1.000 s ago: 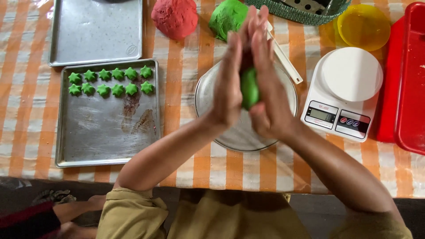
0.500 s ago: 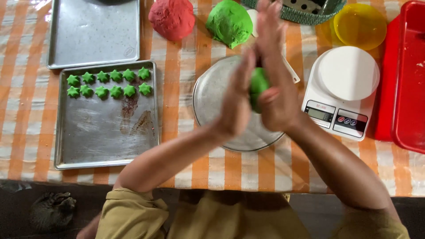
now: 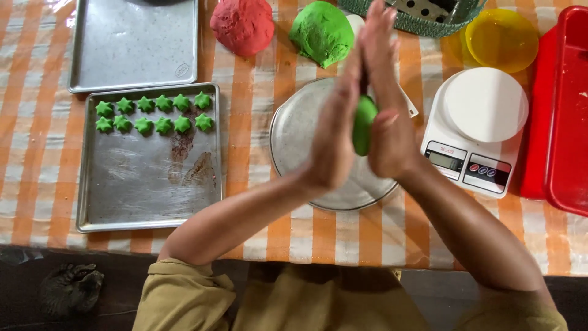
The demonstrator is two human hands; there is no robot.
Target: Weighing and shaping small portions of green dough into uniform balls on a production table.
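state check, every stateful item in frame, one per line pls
Green dough piece: pressed between both palms.
Left hand: flat against dough.
Right hand: flat against dough.
Round metal plate: bare.
Near baking tray: eleven green star pieces in two rows.
Far baking tray: bare.
Kitchen scale: nothing on platform.

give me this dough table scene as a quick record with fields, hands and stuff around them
left hand: left hand pressed flat against the green dough piece
right hand: right hand pressed on its other side, palms facing
below hands: round metal plate
left tray: baking tray with two rows of green star shapes
far tray: second tray
dough lumps: red dough, green dough
right side: white kitchen scale, yellow lid, red tray
surface: orange checked cloth
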